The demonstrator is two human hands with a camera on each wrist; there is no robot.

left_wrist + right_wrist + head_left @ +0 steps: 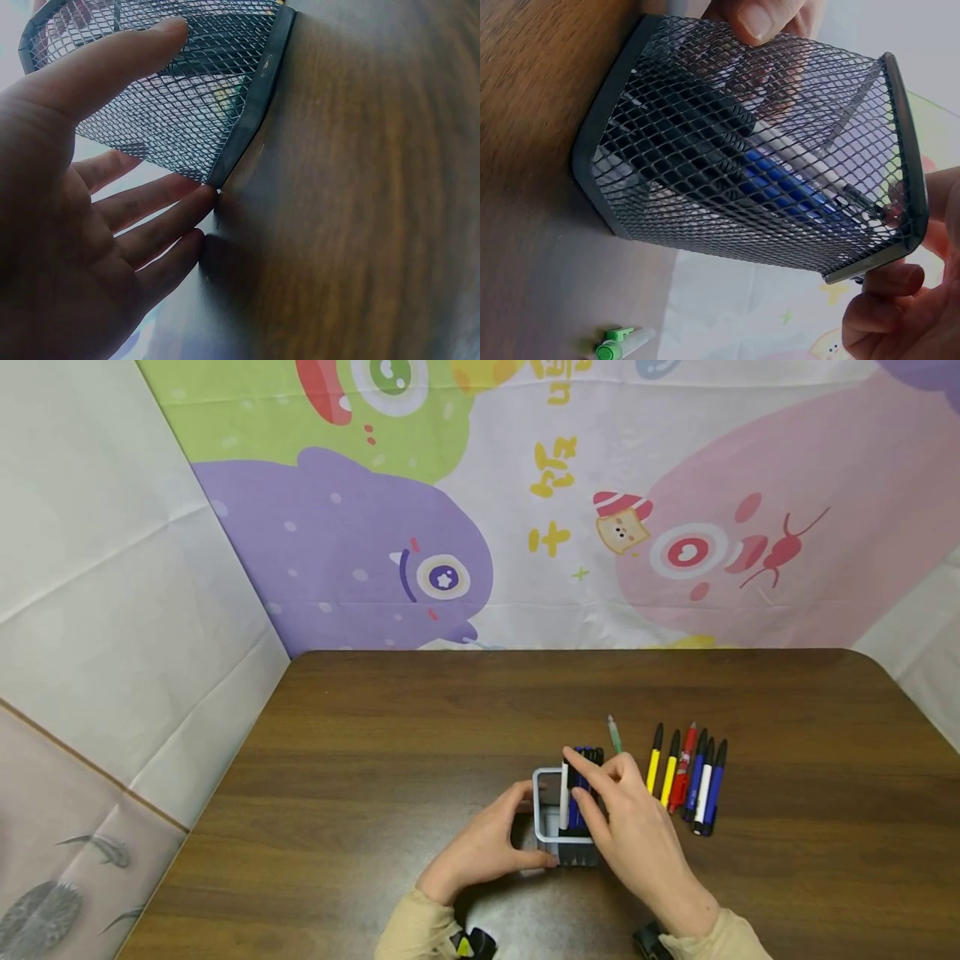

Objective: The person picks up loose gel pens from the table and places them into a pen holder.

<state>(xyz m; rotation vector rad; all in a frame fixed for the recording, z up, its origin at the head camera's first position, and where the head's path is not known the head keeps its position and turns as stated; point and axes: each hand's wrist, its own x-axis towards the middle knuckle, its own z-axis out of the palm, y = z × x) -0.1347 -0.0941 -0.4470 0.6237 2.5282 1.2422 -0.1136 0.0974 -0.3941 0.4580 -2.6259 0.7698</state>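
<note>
A black mesh pen holder [735,142] with a pale-looking rim [536,802] stands on the table, several pens inside it. My left hand [491,835] grips it from the left, with the thumb [127,64] on one side and the fingers on another. Over the opening, my right hand [637,827] pinches a white pen [564,795] near its upper end. Beside that pen stand blue pens [784,184] and black ones, their lower parts dark through the mesh. The exact fingertip contact is partly hidden by the rim.
Right of the holder lies a row of pens: yellow ones [654,760], a red one [682,768], blue ones [716,785] and a white one [703,789]. A clear pen with green parts [614,733] lies behind the right hand. A printed cloth [555,568] hangs behind the table [315,827].
</note>
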